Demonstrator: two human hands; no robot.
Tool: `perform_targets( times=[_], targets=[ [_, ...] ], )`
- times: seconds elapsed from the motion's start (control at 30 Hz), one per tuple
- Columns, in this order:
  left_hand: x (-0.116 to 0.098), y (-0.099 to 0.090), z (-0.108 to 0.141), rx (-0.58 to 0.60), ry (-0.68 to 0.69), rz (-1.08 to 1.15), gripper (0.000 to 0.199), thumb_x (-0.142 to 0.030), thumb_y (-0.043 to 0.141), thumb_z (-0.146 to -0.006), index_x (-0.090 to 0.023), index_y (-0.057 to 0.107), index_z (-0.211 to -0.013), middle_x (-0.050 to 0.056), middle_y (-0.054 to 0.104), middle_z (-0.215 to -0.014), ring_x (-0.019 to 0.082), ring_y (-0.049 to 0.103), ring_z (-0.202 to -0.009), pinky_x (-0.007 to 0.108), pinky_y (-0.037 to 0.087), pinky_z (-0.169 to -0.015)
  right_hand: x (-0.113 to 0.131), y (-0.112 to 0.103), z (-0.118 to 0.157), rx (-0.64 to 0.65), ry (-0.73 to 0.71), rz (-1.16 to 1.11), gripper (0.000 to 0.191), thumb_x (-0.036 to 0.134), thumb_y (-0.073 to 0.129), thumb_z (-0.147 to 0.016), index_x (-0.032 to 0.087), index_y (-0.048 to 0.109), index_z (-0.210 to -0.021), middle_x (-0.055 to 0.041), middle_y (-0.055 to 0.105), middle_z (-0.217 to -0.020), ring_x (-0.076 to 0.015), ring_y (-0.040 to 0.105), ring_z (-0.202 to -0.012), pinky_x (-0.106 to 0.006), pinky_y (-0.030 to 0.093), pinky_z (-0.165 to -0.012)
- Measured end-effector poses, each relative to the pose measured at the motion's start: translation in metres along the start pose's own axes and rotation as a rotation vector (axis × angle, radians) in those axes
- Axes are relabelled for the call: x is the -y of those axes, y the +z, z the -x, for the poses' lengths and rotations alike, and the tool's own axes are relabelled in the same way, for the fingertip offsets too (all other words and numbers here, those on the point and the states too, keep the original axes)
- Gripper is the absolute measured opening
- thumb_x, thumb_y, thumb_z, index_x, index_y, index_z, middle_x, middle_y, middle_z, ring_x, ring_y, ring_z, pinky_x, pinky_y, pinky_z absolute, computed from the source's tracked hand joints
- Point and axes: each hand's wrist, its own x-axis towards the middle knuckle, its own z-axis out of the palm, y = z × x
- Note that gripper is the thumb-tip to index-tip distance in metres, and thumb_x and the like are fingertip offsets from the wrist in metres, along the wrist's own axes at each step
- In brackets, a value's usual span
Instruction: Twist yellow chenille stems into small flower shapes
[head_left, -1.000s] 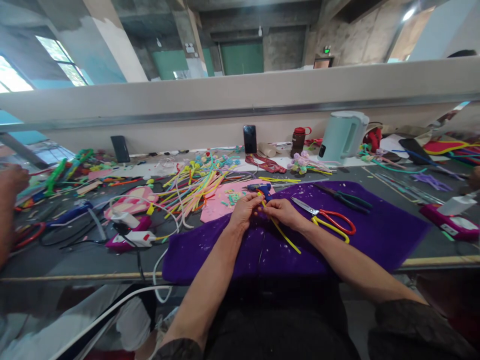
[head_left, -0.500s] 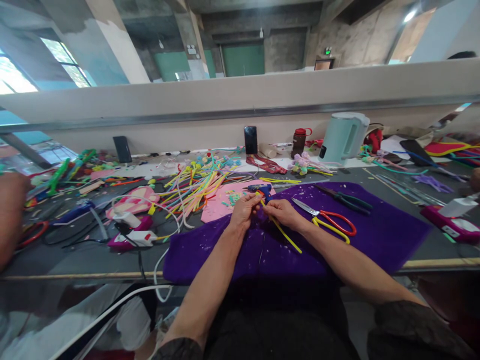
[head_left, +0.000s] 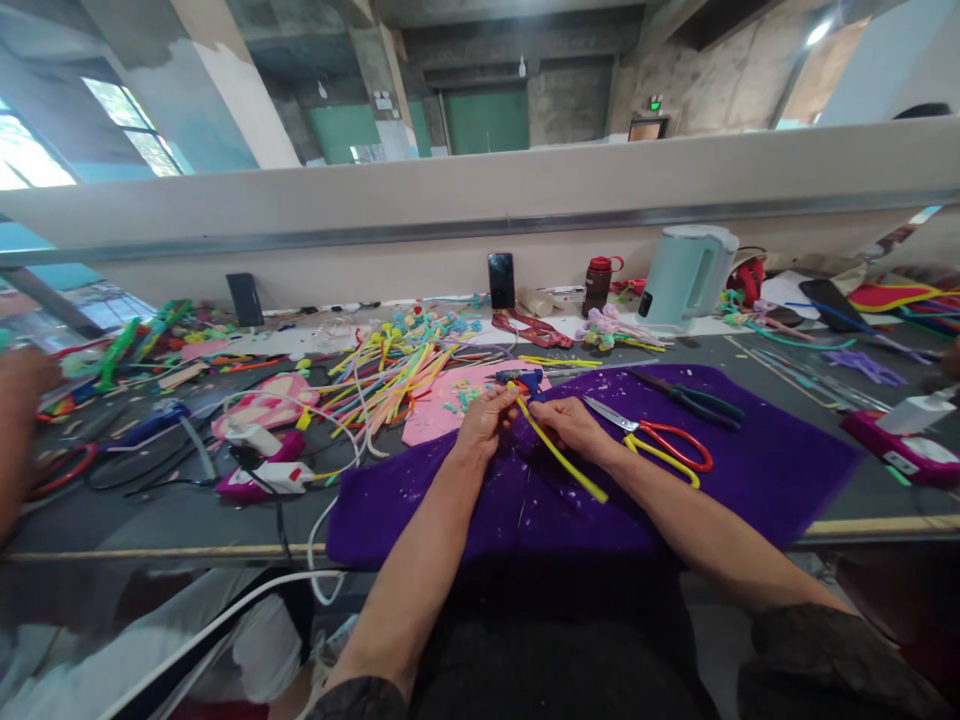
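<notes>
A yellow pipe cleaner (head_left: 562, 457) slants down to the right over the purple cloth (head_left: 420, 500). Its upper end is pinched in the closed fingers of my left hand (head_left: 487, 418). Close on the right is my right hand (head_left: 574, 425), fingers bent and pressed together beside the stem; what they grip, if anything, is hidden. Just beyond both hands lies a blue glue gun (head_left: 529, 380), its handle partly behind my fingers. Scissors (head_left: 664, 445) with red and yellow handles rest on the cloth right of my right hand, below dark-handled pliers (head_left: 694, 398).
Bundled coloured pipe cleaners (head_left: 397, 375) and a pink sheet (head_left: 427, 410) lie beyond my left hand. A power strip (head_left: 262, 478) with cables is at left. A phone (head_left: 501, 280), bottle (head_left: 598, 285) and kettle (head_left: 686, 275) stand behind. Another person's arm (head_left: 19, 430) is far left.
My right hand has shifted slightly right, away from my left. The yellow pipe cleaner's lower part now passes in front of the right fingers. The other person's arm at left has moved slightly.
</notes>
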Motion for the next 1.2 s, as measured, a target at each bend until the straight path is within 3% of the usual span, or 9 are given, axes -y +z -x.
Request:
perform_targets(
  times=[0.13,0.3,0.6,0.83,1.2],
  targets=[
    [0.0019,0.0,-0.0003,0.045,0.01,0.008,0.031,-0.037,0.071,-0.058,-0.013,0.061,-0.075,0.0,0.057,-0.063,0.002,0.042,-0.042,0.013,0.024,-0.035,-0.0018,-0.0021,-0.0016,0.045,0.059,-0.138,0.045,0.057,0.047,-0.073,0.013,0.057,-0.067,-0.0003,0.054,-0.054,-0.0064,0.042,-0.038,-0.019,0.025,-0.036],
    [0.0069,0.0034,0.0002,0.021,0.023,-0.06,0.033,-0.038,0.071,-0.057,-0.013,0.061,-0.075,-0.001,0.056,-0.062,0.003,0.045,-0.043,0.014,0.026,-0.036,-0.0075,0.0041,-0.0039,0.085,0.026,-0.161,0.035,0.048,0.061,-0.065,0.014,0.052,-0.062,0.0039,0.049,-0.048,-0.0063,0.042,-0.039,-0.019,0.029,-0.039],
    [0.0004,0.0051,0.0039,-0.018,0.028,-0.133,0.029,-0.037,0.071,-0.057,-0.014,0.059,-0.069,-0.004,0.051,-0.05,0.004,0.041,-0.04,0.016,0.025,-0.037,-0.0077,0.0031,-0.003,0.049,-0.017,-0.13,0.031,0.044,0.059,-0.067,0.014,0.054,-0.061,0.0043,0.047,-0.046,-0.0051,0.038,-0.037,-0.019,0.027,-0.037],
    [0.0015,0.0059,0.0038,-0.015,0.027,-0.17,0.029,-0.037,0.071,-0.054,-0.014,0.058,-0.068,-0.003,0.053,-0.053,0.005,0.044,-0.042,0.016,0.027,-0.038,-0.0079,0.0019,-0.0037,-0.073,-0.04,-0.137,0.027,0.041,0.062,-0.063,0.015,0.055,-0.068,0.0057,0.046,-0.05,-0.0054,0.038,-0.04,-0.019,0.028,-0.039],
    [0.0054,0.0043,0.0028,0.018,-0.001,-0.213,0.032,-0.043,0.068,-0.059,-0.014,0.055,-0.06,-0.003,0.048,-0.046,0.005,0.041,-0.04,0.017,0.026,-0.038,-0.0077,0.0028,-0.0032,-0.009,-0.035,-0.114,0.027,0.041,0.058,-0.067,0.014,0.055,-0.066,0.0061,0.043,-0.046,-0.005,0.035,-0.038,-0.019,0.026,-0.038]
  ],
)
